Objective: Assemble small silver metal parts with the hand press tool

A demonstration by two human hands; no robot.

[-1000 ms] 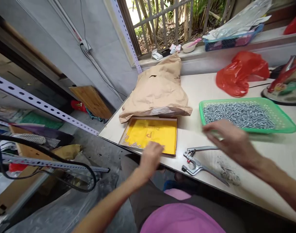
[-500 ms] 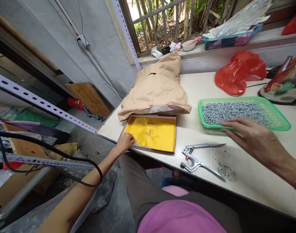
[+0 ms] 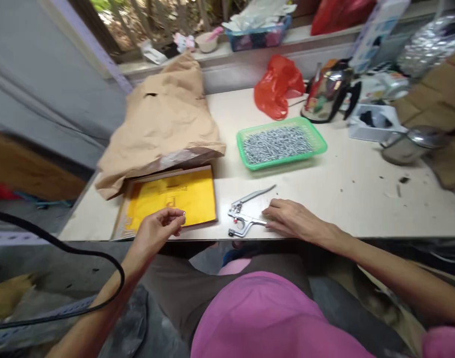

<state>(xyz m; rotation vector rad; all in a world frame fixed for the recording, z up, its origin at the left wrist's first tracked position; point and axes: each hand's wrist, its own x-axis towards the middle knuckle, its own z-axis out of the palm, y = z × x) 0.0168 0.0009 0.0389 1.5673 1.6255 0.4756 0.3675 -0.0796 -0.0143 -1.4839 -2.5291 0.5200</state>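
Thumb and fingers of my left hand [image 3: 161, 227] are pinched together on a tiny shiny piece, over the front edge of a shallow box with a yellow sheet [image 3: 197, 191]. Small metal pieces [image 3: 128, 228] lie in the box's left corner. My right hand [image 3: 296, 219] rests at the lower handle of the metal hand pliers [image 3: 246, 219], its fingers curled over the handle's end; how firmly they grip is unclear. Behind the pliers stands a green basket [image 3: 320, 144] full of small silvery metal pieces [image 3: 277, 144].
A brown paper bag [image 3: 168, 119] overlaps the back of the box. Towards the back are a red plastic bag [image 3: 277, 84], a kettle [image 3: 326, 94], a white container [image 3: 371, 130] and a metal cup [image 3: 406, 149]. A black cable [image 3: 63, 246] loops at the left.
The view has swung right. My left hand has lifted from the box's corner with a tiny piece. My right hand has moved from the green basket to the pliers' handle.
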